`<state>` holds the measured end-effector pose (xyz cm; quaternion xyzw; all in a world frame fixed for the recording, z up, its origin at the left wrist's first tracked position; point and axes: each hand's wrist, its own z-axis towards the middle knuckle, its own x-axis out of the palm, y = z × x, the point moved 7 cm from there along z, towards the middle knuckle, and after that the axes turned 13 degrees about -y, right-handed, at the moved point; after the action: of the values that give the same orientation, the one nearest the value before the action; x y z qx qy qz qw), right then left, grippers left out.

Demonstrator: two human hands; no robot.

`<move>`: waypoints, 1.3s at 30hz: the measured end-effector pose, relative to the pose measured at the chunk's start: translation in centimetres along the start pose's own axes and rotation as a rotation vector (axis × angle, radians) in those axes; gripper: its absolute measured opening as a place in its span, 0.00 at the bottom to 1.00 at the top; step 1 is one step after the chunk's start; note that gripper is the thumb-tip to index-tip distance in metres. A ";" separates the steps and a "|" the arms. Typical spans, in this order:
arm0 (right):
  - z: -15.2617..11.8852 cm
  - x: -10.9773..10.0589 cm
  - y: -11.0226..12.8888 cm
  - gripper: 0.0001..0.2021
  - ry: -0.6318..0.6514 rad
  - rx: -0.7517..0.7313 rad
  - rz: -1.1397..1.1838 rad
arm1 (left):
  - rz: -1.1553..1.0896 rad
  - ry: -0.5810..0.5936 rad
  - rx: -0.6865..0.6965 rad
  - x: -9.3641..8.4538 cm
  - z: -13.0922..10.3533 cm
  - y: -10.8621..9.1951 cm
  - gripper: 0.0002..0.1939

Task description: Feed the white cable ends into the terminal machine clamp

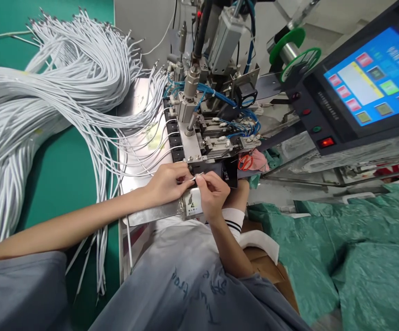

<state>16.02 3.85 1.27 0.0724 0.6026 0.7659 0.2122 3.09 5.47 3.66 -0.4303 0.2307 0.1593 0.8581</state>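
Observation:
My left hand (171, 183) pinches a thin white cable (193, 179) close to its end, just in front of the machine's lower edge. The fingers of my right hand (213, 189) are closed on the tip of that same cable, and the two hands almost meet. Behind them stands the metal soldering-type machine (190, 138), with several white cables running into black slots (176, 141) on its left side. A label with a warning triangle (192, 202) shows below my fingers. The fine detail of the cable tip is too small to make out.
A large bundle of white cables (82, 59) covers the green table (59, 170) at left. A lit touchscreen (374, 78) and a green-flanged wire spool (290, 53) stand at right. Orange-handled scissors (245, 162) lie beside the machine. Green sheeting (368, 257) is piled at lower right.

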 end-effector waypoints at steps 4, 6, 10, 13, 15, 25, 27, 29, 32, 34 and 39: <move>0.6 0.0 0.8 0.10 0.140 -0.100 -0.125 | 0.330 -0.008 0.398 0.3 -0.6 -1.3 0.13; 0.9 0.2 0.6 0.11 0.217 -0.088 -0.129 | 0.400 -0.019 0.475 0.4 -0.8 -1.5 0.13; 1.0 0.1 0.2 0.12 0.126 -0.104 -0.078 | 0.298 -0.024 0.309 0.4 -0.7 -0.8 0.13; 0.8 0.0 -0.4 0.11 0.065 -0.112 -0.063 | 0.165 0.080 0.202 1.2 -1.1 -0.2 0.12; 0.9 0.0 -1.4 0.11 0.094 -0.089 -0.095 | 0.151 0.185 0.181 1.9 -1.3 0.1 0.13; 1.6 0.7 -8.4 0.10 0.344 0.264 0.040 | 0.381 0.464 0.168 3.4 -1.6 1.3 0.12; 1.4 1.3 -8.8 0.10 0.379 0.310 0.089 | 0.398 0.455 0.182 3.5 -1.6 1.3 0.13; 1.2 1.8 -9.0 0.10 0.400 0.340 0.115 | 0.412 0.444 0.198 3.7 -1.7 1.4 0.13; 1.2 2.1 -9.3 0.10 0.407 0.369 0.133 | 0.413 0.422 0.221 3.9 -2.0 1.8 0.12; 1.2 2.1 -9.4 0.11 0.409 0.378 0.121 | 0.422 0.400 0.239 4.0 -2.1 2.0 0.12; 1.3 2.0 -9.2 0.13 0.415 0.342 0.066 | 0.484 0.370 0.287 4.2 -2.4 2.3 0.13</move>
<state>16.84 7.54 -7.46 -0.0319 0.7510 0.6581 0.0437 4.88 5.14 -1.35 -0.2594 0.4979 0.2435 0.7909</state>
